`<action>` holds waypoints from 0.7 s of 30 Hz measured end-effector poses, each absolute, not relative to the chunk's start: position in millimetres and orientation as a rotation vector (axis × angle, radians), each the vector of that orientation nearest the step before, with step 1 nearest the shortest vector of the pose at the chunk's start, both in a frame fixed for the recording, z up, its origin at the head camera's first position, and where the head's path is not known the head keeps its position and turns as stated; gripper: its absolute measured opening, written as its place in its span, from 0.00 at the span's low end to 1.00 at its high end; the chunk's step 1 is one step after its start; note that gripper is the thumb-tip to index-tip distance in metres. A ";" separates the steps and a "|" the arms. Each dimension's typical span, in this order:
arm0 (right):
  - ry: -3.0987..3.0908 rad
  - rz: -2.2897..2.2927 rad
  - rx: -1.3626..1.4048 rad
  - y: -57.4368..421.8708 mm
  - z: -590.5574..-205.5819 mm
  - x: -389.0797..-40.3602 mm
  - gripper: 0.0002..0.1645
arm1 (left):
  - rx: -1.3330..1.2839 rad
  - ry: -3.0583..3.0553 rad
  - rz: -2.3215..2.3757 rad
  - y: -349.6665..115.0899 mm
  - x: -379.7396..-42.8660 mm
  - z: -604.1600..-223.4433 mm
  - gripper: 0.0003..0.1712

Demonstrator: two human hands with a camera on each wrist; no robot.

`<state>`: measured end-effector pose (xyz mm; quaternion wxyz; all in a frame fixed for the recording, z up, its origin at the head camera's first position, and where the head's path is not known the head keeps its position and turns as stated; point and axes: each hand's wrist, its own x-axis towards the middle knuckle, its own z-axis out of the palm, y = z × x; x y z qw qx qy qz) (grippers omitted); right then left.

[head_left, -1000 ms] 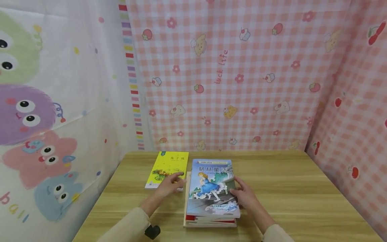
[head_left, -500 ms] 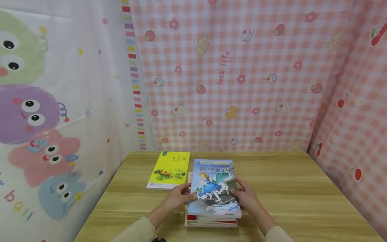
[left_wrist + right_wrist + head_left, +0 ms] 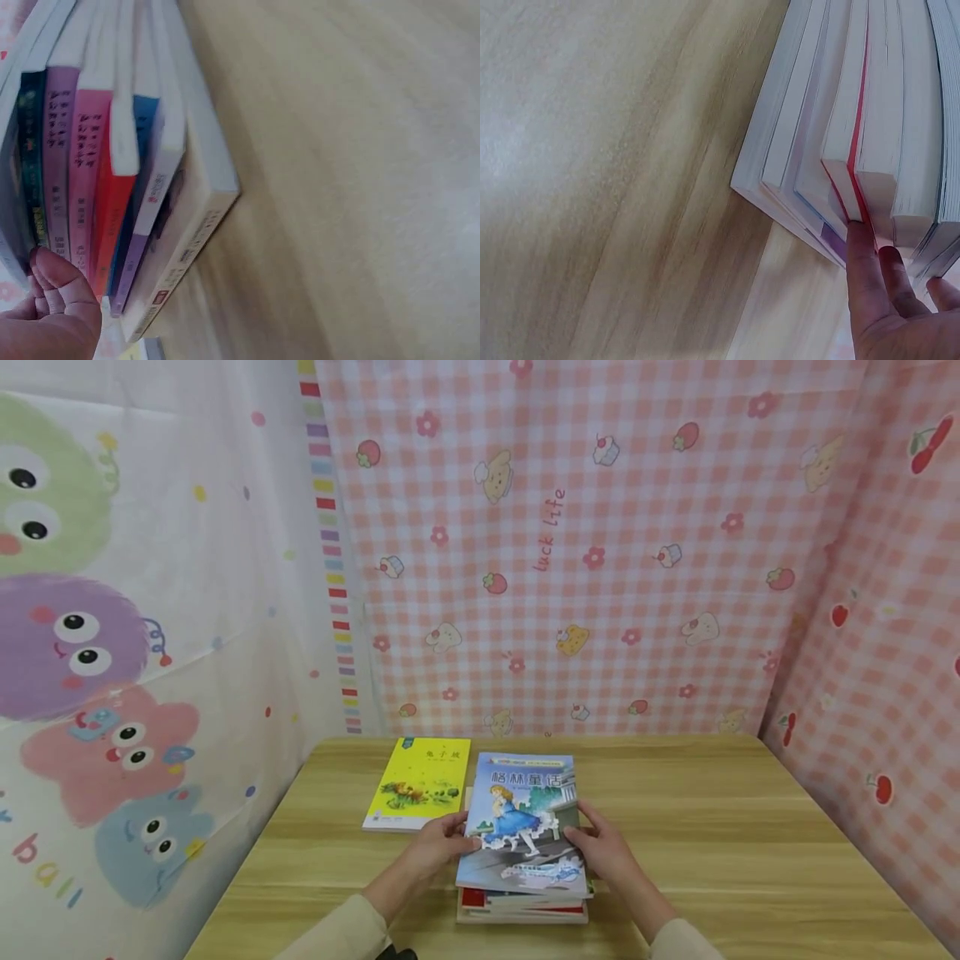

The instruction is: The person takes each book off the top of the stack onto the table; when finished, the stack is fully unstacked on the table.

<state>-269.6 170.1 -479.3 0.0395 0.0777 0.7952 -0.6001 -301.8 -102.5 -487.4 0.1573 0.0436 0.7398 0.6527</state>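
Note:
A stack of several books stands near the table's front, topped by a blue storybook (image 3: 521, 827) with a girl in a blue dress on its cover. My left hand (image 3: 435, 852) holds that book's left edge, thumb over the cover. On the opposite edge, my right hand (image 3: 603, 852) grips it, thumb on top. Spines in green, purple (image 3: 58, 161), pink and red show in the left wrist view, beside the left hand (image 3: 56, 311). In the right wrist view, the right hand's fingers (image 3: 864, 277) lie against the page edges (image 3: 874, 180) of the stack.
A yellow book (image 3: 420, 783) lies flat left of the stack, towards the back. The wooden table (image 3: 720, 843) extends to both sides. Patterned cloths hang at the back (image 3: 577, 602), left (image 3: 240, 610) and right.
My left hand has come from beside the yellow book to the blue storybook's left edge. That book has shifted slightly left and away on the stack, uncovering a little green at the right.

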 end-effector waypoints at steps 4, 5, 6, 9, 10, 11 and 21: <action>2.428 -1.836 0.246 169.9 -478.0 -268.8 0.36 | 0.138 2.083 1.904 -102.8 -299.7 -489.9 0.44; 2.424 -1.839 0.250 170.0 -477.6 -268.4 0.36 | 0.148 2.069 1.920 -102.7 -299.2 -489.8 0.44; 2.424 -1.837 0.247 170.0 -477.0 -267.9 0.36 | 0.161 2.059 1.938 -102.6 -298.6 -489.4 0.43; 2.423 -1.840 0.246 171.0 -475.4 -267.0 0.37 | 0.206 2.018 1.987 -102.8 -298.7 -487.8 0.42; 2.418 -1.848 0.246 171.2 -475.1 -266.8 0.38 | 0.210 1.993 2.005 -103.6 -299.0 -487.5 0.42; 2.415 -1.854 0.245 171.6 -475.2 -266.7 0.38 | 0.212 1.976 2.017 -104.6 -299.4 -487.5 0.41; 2.461 -1.880 0.225 174.2 -481.5 -269.7 0.38 | 0.107 1.868 2.100 -122.7 -302.8 -491.4 0.38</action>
